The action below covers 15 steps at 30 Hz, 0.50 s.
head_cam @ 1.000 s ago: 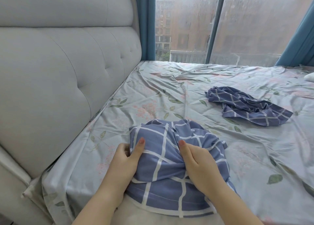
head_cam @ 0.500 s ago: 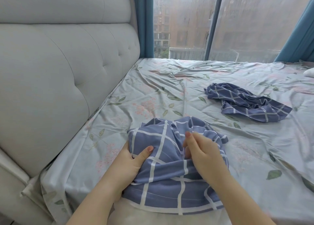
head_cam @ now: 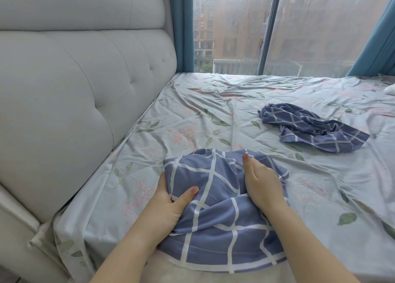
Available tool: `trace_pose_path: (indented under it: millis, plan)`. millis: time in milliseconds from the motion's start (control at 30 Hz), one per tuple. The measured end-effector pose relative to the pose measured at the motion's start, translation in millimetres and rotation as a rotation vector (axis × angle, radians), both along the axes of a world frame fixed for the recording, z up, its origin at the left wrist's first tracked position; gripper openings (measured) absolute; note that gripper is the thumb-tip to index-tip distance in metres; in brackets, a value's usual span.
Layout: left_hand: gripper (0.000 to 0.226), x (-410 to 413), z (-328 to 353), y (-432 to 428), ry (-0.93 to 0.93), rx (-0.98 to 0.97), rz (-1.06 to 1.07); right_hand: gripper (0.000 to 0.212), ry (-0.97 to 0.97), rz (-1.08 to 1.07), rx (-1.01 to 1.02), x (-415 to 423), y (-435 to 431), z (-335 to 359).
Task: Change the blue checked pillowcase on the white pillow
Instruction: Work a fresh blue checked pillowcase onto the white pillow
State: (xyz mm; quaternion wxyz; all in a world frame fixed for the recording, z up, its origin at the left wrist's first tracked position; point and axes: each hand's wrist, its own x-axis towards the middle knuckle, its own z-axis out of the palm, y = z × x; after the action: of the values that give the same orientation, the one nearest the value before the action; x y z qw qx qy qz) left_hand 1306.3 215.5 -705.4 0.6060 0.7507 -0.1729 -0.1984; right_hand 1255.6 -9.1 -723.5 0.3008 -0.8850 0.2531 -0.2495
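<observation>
Partly inside left grip (head_cam: 168, 205): pillowcase (head_cam: 213, 235) (bunched)

A wrinkled floral bed sheet (head_cam: 213, 115) is lying spread up to a grey tufted headboard (head_cam: 74, 90). Teal curtains (head_cam: 183, 26) are hanging at both sides of a streaked window (head_cam: 310, 26).

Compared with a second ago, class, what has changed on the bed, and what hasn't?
The right hand slid farther up the blue checked pillowcase, away from the person; the left hand moved its thumb lower. Both keep gripping it. The second checked pillowcase on the sheet stayed put.
</observation>
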Motion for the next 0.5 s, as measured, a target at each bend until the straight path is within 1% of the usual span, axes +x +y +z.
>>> trace_pose_path:
  millis: [33, 67, 133, 300, 400, 500]
  plan:
    - [0.049, 0, -1, 1, 0.000, 0.006, 0.005, 0.063, -0.015, -0.002, -0.012, 0, 0, 0]
    - [0.050, 1, -1, 1, 0.000, 0.010, 0.010, 0.061, -0.051, -0.003, -0.025, 0, -1, 0]
    - [0.051, 1, -2, 3, 0.010, 0.006, 0.013, 0.051, -0.130, -0.007, -0.043, -1, -1, 0]
    - [0.037, -4, 1, 4, 0.008, -0.006, 0.026, 0.039, -0.260, -0.007, -0.225, -9, 7, 6]
    - [0.035, -9, 5, 5, -0.033, -0.034, 0.058, 0.038, -0.370, 0.076, -0.261, -15, 20, 15]
    - [0.045, -19, 14, 7, -0.152, -0.100, 0.096, 0.039, -0.473, 0.269, -0.163, -26, 36, 31]
